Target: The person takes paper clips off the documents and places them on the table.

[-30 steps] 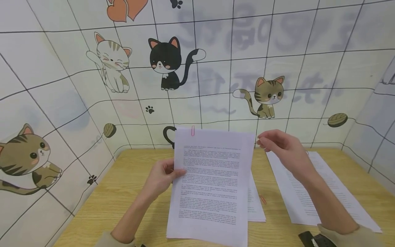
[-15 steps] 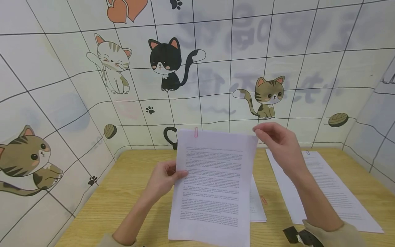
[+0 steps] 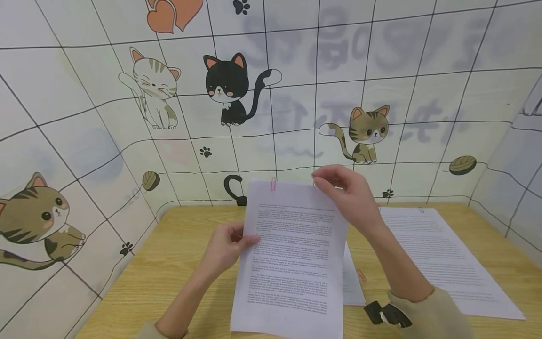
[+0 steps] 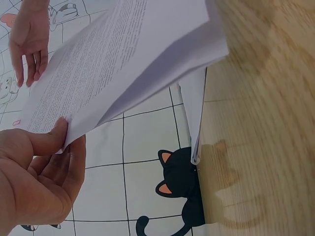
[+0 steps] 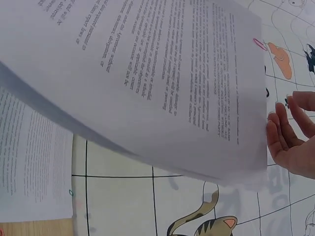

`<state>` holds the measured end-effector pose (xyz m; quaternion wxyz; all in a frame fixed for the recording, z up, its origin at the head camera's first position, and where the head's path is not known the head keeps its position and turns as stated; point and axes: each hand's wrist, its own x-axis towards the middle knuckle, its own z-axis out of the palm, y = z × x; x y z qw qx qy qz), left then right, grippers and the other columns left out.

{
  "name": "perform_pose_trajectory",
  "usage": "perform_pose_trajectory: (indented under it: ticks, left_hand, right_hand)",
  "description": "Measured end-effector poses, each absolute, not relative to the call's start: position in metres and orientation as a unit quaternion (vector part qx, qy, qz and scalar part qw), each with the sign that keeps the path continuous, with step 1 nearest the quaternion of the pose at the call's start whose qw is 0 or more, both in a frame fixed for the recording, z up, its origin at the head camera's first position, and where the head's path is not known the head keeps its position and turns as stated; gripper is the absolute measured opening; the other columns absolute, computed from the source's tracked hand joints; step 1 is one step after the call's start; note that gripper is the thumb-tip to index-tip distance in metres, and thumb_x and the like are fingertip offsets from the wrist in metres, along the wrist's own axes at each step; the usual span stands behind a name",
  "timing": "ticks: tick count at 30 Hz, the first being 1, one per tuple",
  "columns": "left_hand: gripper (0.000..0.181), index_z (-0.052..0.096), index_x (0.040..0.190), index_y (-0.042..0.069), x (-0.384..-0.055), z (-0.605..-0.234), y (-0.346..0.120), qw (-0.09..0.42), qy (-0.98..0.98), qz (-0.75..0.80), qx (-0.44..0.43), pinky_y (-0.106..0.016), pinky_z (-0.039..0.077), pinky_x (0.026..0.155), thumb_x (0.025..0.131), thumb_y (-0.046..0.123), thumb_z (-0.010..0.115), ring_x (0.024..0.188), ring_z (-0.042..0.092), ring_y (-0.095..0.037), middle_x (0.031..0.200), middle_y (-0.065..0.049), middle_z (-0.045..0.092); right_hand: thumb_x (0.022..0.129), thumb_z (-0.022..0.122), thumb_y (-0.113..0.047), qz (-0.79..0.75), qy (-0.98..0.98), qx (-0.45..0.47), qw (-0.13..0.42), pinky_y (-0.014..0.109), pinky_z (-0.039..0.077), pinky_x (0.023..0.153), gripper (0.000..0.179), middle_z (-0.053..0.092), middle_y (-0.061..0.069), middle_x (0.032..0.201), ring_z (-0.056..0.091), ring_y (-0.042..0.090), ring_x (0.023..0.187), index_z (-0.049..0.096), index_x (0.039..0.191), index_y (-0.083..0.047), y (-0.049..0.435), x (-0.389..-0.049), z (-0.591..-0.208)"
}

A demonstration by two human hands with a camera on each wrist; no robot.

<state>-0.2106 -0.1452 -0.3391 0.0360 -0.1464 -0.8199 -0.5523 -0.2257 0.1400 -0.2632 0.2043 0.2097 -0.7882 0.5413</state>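
My left hand (image 3: 224,247) pinches a stack of printed paper sheets (image 3: 292,263) at its left edge, thumb in front and fingers behind. The stack stands nearly upright, printed side toward me. A pink paper clip (image 3: 273,184) sits on its top edge, left of the middle. My right hand (image 3: 353,197) is at the top right of the stack and overlaps that corner in the head view. In the right wrist view its fingertips (image 5: 271,120) lie right by the top edge, with thumb and fingers apart. The left wrist view shows the sheets' lower edges fanned slightly apart.
Behind the held sheets another paper stack (image 3: 352,282) lies on the wooden table (image 3: 139,268), an orange-red paper clip (image 3: 362,276) at its side. Farther right lies a third printed stack (image 3: 440,254) with a clip (image 3: 421,210) at its top. A cat-patterned wall (image 3: 292,141) stands behind.
My right hand has moved left, from beside the top right corner to over the top edge. The held sheets and their pink clip have shifted slightly right; my left hand keeps its pinch.
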Motion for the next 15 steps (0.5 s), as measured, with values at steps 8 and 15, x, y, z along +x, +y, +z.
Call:
perform_pose_trajectory:
  ticks: [8,15]
  left_hand:
    - [0.017,0.075,0.105,0.000,-0.211,-0.339,-0.144,0.044,-0.826,-0.544,-0.141,-0.031,0.057,0.063,0.088,-0.002,0.074,0.074,0.068,-0.019,0.089,-0.008,0.074]
    - [0.018,0.075,0.105,0.002,-0.209,-0.338,-0.143,0.053,-0.827,-0.539,-0.148,-0.031,0.057,0.061,0.088,-0.001,0.075,0.073,0.066,-0.019,0.089,-0.007,0.074]
  right_hand:
    - [0.098,0.069,-0.022,0.528,-0.789,0.236,0.205,0.028,0.049,0.079,0.019,0.072,0.002,0.107,0.066,0.016,0.094,0.073,0.112,-0.010,0.115,-0.235,-0.258]
    - [0.096,0.071,-0.019,0.532,-0.787,0.250,0.187,0.025,0.050,0.070,0.016,0.073,0.004,0.102,0.066,0.019,0.085,0.073,0.110,-0.010,0.095,-0.239,-0.255]
